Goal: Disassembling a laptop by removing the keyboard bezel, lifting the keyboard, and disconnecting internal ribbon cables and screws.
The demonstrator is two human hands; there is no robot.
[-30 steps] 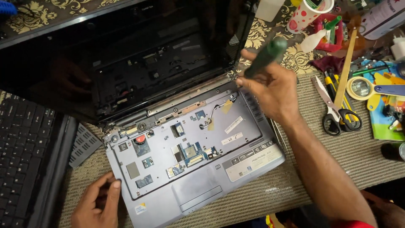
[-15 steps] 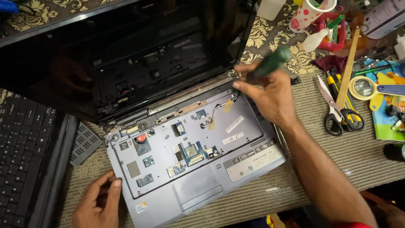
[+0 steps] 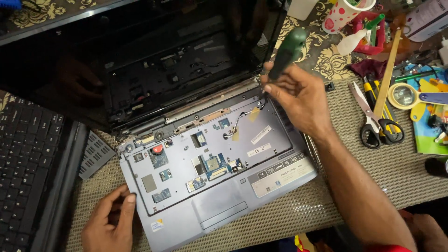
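Note:
A small grey laptop (image 3: 280, 179) lies open on a woven mat, keyboard removed, its circuit board (image 3: 205, 161) bare. Its dark screen (image 3: 140, 65) leans back. My right hand (image 3: 298, 98) grips a green-handled screwdriver (image 3: 285, 51), held nearly upright with its tip down at the laptop's back right hinge corner. My left hand (image 3: 109, 224) rests on the mat and presses its fingers against the laptop's front left edge, holding nothing.
A loose black keyboard (image 3: 28, 172) lies at the left, a small grille part (image 3: 95, 154) beside it. Scissors (image 3: 373, 119), a wooden ruler (image 3: 387, 70), a magnifying glass (image 3: 410, 95), a spotted cup (image 3: 343, 14) and several small tools crowd the right side.
My right hand has brought the screwdriver from raised and tilted down to the back right hinge corner, turning it more upright. My left hand has stayed put.

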